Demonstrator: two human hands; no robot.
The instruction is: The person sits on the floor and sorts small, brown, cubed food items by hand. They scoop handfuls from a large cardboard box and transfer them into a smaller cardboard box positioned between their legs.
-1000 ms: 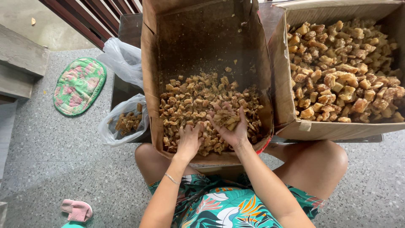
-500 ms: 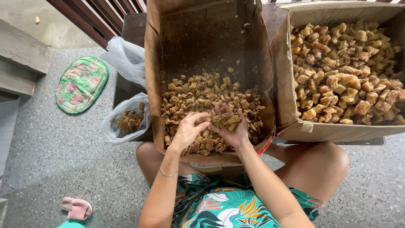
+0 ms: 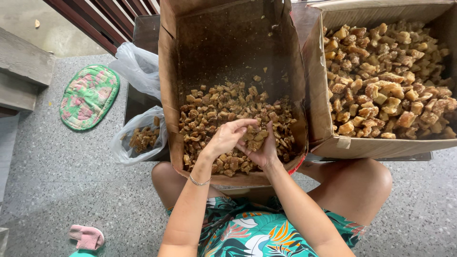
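While over the tilted brown cardboard box [image 3: 228,57], left hand [image 3: 227,138] and right hand [image 3: 262,152] cupped together, pinching rough brown chunks [image 3: 254,142] from the heap.

- Left box [image 3: 171,95]: brown corrugated cardboard, matt; inner walls dusty, stained w/ crumbs.
- Right box [image 3: 333,138]: same cardboard, matt, cleaner edge, tape scrap on front.
- Chunks [image 3: 223,109] in left box: amber-brown, rough, irregular, dull w/ slight waxy sheen; look crystalline/resin-like, exact material unclear.
- Bag [image 3: 138,71]: thin clear plastic, crinkled, glossy highlights.
- Floor [image 3: 57,181]: grey speckled stone/terrazzo, smooth, semi-matt.
- Mat [image 3: 88,97]: quilted cloth, green/pink print, soft, matt.
- Slipper [image 3: 85,236]: pink, soft, fuzzy-looking cloth.
- Bracelet [image 3: 199,181] on left wrist: thin metal, shiny.
- Dress [image 3: 247,233]: printed cloth, smooth, matt.
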